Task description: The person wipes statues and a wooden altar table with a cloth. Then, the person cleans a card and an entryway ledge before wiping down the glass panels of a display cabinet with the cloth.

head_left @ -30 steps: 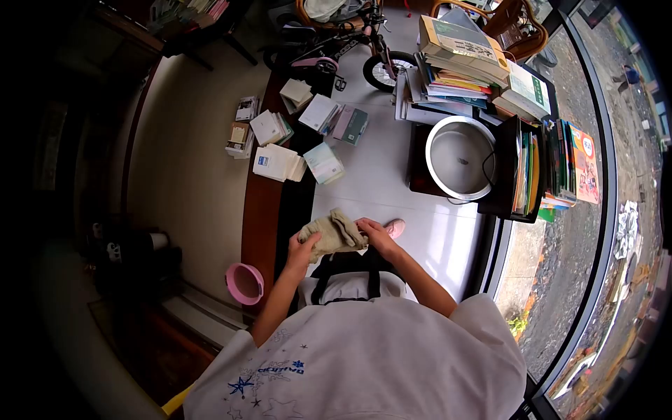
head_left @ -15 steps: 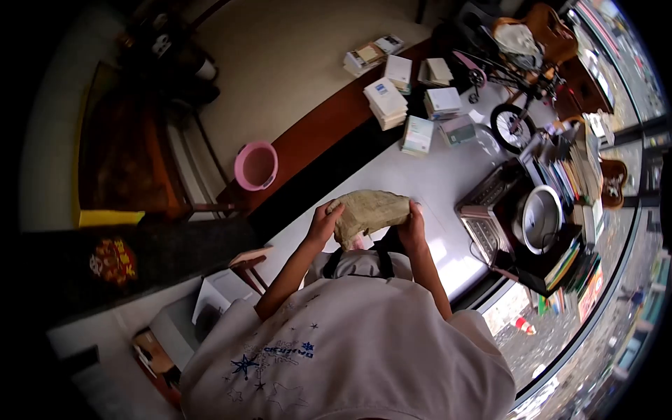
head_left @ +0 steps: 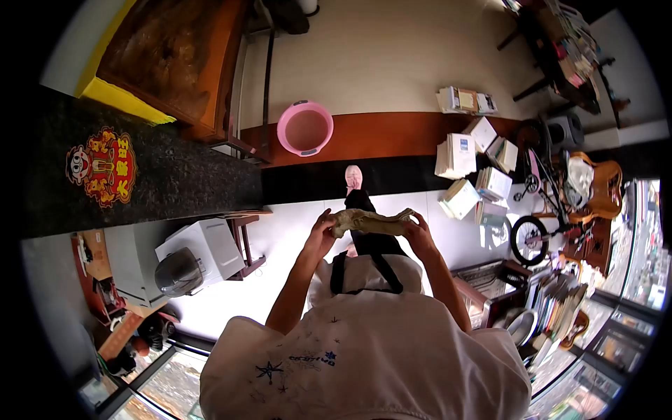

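Observation:
My left hand (head_left: 321, 233) pinches one end of a tan, wrinkled cloth (head_left: 374, 223), and my right hand (head_left: 419, 234) grips its other end. Stretched between both hands in front of my waist, the cloth hangs in a narrow, bunched strip. A pink shoe (head_left: 353, 176) on my foot shows beyond it, on the dark floor band. Further ahead and to the left stands a pink bucket (head_left: 283, 133) with something brownish inside, perhaps water; neither hand touches it.
Stacks of books (head_left: 455, 155) stand on the floor ahead right, near a small bicycle (head_left: 530, 240). A dark counter (head_left: 203, 168) with a red-and-gold sticker lies left. A white box-like unit (head_left: 213, 245) bearing a dark helmet-like object is below it. More books (head_left: 549, 301) sit to the right.
My view has turned left, and a stepping foot now shows ahead. The cloth has gone from spread out to a narrower strip, still held in both hands.

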Motion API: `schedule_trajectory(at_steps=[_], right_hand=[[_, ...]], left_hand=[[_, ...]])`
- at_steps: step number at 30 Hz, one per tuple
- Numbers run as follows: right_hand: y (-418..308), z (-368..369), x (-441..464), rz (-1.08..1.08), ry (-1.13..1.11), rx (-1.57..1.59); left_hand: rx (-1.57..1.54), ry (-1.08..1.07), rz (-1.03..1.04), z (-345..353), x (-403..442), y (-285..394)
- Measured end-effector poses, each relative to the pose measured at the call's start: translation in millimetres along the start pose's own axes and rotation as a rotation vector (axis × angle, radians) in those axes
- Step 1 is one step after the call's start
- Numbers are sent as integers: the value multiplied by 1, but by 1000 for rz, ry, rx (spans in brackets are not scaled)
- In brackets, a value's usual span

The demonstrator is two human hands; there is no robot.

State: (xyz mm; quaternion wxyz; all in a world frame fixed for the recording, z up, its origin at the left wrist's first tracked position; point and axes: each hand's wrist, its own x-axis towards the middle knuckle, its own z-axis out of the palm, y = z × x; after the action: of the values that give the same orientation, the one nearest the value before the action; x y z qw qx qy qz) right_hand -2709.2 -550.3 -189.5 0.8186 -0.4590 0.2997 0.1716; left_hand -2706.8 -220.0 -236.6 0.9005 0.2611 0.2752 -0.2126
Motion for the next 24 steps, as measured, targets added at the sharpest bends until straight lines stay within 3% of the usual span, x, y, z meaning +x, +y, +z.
schedule_trajectory(at_steps=[4, 6, 7, 9, 13, 15, 18, 20, 21, 22, 24], right_hand=[[-22, 57, 132, 104, 19, -104], [-11, 80, 218, 148, 34, -146], [-7, 97, 264, 217, 69, -238], [-11, 150, 340, 323, 87, -512], [32, 210, 511, 348, -121, -744], [47, 239, 565, 299, -153, -718], [56, 275, 654, 11, -279, -938], [73, 287, 711, 67, -100, -1031], [74, 287, 729, 21, -136, -991], [87, 281, 763, 117, -158, -855], [114, 272, 798, 221, -126, -647]], left_hand=[[0, 205, 187, -15, 63, 34], [477, 291, 350, -89, 122, 34], [241, 452, 178, -53, 123, 66], [552, 752, 95, -96, 181, 74], [590, 937, 92, -108, 287, 138], [280, 986, 152, -125, 342, 174], [363, 926, 261, -105, 404, 248], [443, 844, 322, -114, 442, 277], [479, 802, 361, -123, 461, 287], [584, 866, 340, -116, 475, 302], [566, 790, 365, -137, 509, 306]])
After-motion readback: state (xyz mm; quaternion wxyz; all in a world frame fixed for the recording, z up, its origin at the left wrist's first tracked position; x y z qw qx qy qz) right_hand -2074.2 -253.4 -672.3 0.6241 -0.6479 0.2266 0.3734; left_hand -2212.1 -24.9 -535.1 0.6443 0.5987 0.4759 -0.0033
